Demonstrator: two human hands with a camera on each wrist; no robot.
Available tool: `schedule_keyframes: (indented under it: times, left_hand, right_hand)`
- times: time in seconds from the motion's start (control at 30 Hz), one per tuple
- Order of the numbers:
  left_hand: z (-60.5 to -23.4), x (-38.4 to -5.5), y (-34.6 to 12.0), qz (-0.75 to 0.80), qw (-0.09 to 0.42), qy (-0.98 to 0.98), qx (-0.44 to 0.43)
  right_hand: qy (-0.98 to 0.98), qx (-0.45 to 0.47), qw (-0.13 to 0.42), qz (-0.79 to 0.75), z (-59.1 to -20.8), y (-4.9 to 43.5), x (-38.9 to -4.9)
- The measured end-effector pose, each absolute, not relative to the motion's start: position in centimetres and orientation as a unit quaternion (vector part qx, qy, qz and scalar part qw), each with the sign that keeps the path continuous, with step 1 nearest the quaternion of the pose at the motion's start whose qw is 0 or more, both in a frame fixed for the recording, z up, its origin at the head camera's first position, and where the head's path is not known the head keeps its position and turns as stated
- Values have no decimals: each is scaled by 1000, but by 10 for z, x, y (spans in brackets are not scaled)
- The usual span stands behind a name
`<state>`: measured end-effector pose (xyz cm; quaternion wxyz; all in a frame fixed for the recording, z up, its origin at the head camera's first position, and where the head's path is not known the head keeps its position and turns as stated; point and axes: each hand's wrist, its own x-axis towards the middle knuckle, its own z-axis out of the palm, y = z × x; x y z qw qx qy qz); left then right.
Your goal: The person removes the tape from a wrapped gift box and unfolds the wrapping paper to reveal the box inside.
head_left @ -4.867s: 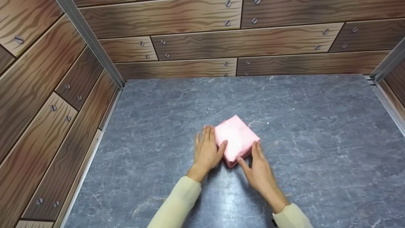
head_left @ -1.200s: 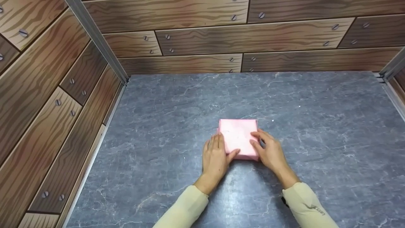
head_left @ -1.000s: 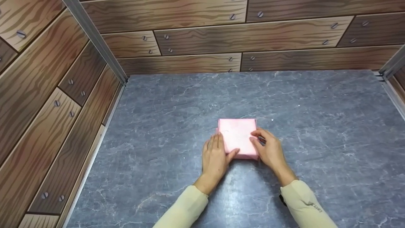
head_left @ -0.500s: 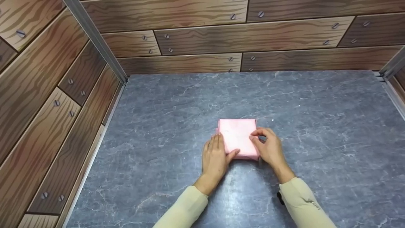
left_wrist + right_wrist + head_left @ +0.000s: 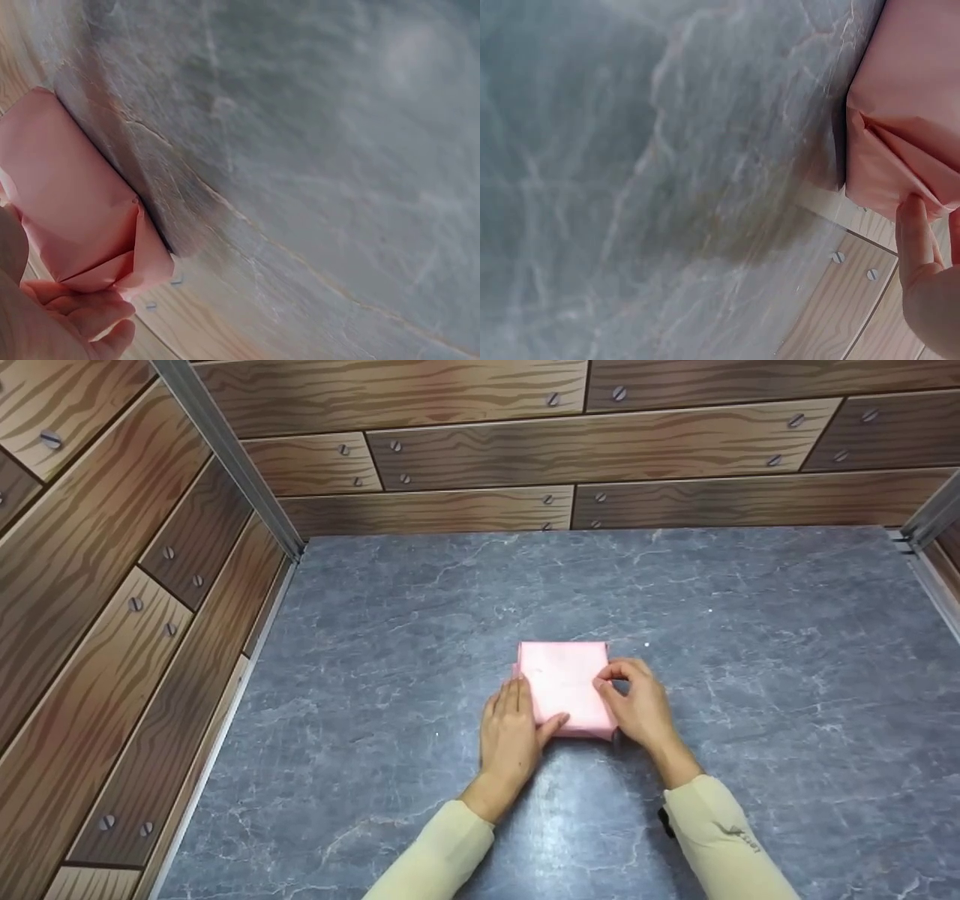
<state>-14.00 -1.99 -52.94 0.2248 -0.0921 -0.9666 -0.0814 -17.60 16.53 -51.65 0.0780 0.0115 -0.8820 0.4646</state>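
A square box wrapped in pink paper (image 5: 562,679) lies flat on the grey marbled table, its sides roughly square to the back wall. My left hand (image 5: 510,739) rests along its left side with straight fingers, the thumb lying at the near edge. In the left wrist view, folded paper shows on the box's end (image 5: 105,259) beside my fingers. At the right side, my right hand (image 5: 639,705) pinches the wrapping paper between thumb and index finger. Creased folds of wrapping paper (image 5: 911,146) show in the right wrist view; the fingertips there are partly out of frame.
The grey marbled tabletop (image 5: 390,660) spreads around the box. Wood-plank-patterned panels stand at the back (image 5: 465,454) and left (image 5: 150,660), joined by a metal corner post (image 5: 232,457). A small white speck (image 5: 646,644) lies beyond the right hand.
Since the oldest frame, the box has turned from a diamond position to square-on. My right hand moved to its right side, and its thumb and index finger have come together. The left hand stays lately.
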Motion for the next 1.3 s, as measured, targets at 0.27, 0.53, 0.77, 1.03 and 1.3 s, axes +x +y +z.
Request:
schedule_keyframes:
  times: [0.27,0.53,0.77,1.03,1.3]
  left_hand:
    - [-531,-140,-19,-75,227,-966,-93]
    - [-530,-139,-18,-70,222,-968,-93]
    - [-532,-140,-17,-58,245,-963,-95]
    - [-532,-139,-17,-56,243,-964,-96]
    - [-532,-140,-19,-59,225,-969,-87]
  right_hand:
    - [-897,32,81,433,-516,165,-176]
    - [-902,49,86,421,-520,167,-173]
    - [-897,80,113,420,-523,169,-172]
    - [-881,113,108,446,-525,175,-171]
    - [-862,84,72,494,-525,176,-170]
